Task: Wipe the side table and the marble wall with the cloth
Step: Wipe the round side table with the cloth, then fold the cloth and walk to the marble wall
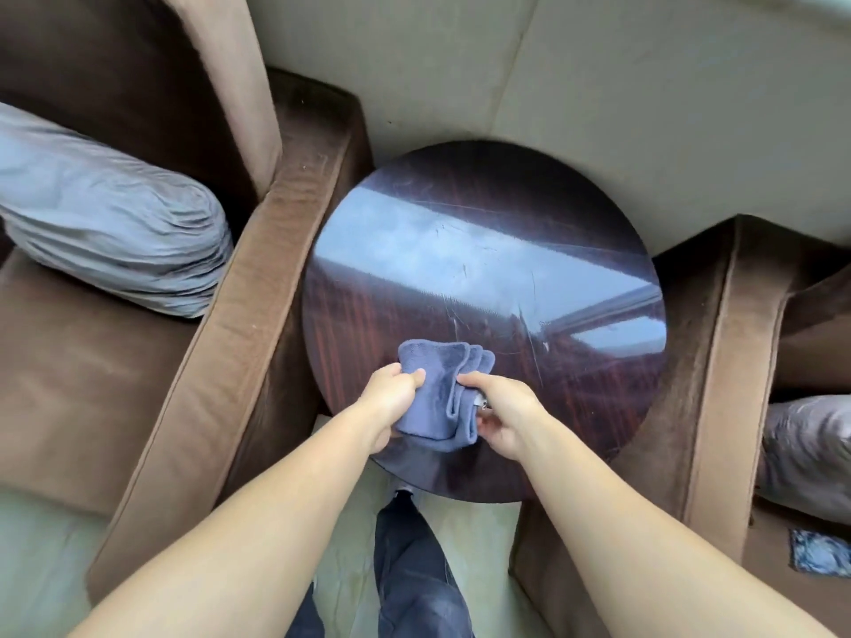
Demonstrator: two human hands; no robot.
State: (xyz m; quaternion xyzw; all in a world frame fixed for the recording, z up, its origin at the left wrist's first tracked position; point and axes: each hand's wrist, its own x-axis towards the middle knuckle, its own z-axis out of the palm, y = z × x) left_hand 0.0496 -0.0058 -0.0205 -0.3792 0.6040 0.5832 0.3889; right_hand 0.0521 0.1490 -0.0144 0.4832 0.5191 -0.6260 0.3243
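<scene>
Nearest to you, both forearms reach forward and down over your legs, bare and nearly straight, converging on the folded blue cloth (pixel 440 398) at the near edge of the round dark worktop (pixel 483 269). Your left hand (pixel 391 402) pinches the cloth's left edge with thumb on top and fingers underneath, and your right hand (pixel 502 414) grips the stacked folds on the right side, so both hands are clamped on the same cloth and sit close together with only the fabric between them. Whether the cloth already rests on the worktop or is held just above it cannot be told. You look to be squaring up the fold before the first pass, so get a flat pad with the layered edges tucked in, then hand it to one palm and press it down evenly. Work from the near rim outward in overlapping strokes, since the glossy top shows scratches and smears toward the middle and right that will need firm pressure. The brown armchair arm (pixel 258 287) sits just beside the worktop on the left and another armchair (pixel 732 352) on the right, so keep strokes inside the rim. Beyond the far edge rises the pale marble wall (pixel 598 108), not yet wiped.
</scene>
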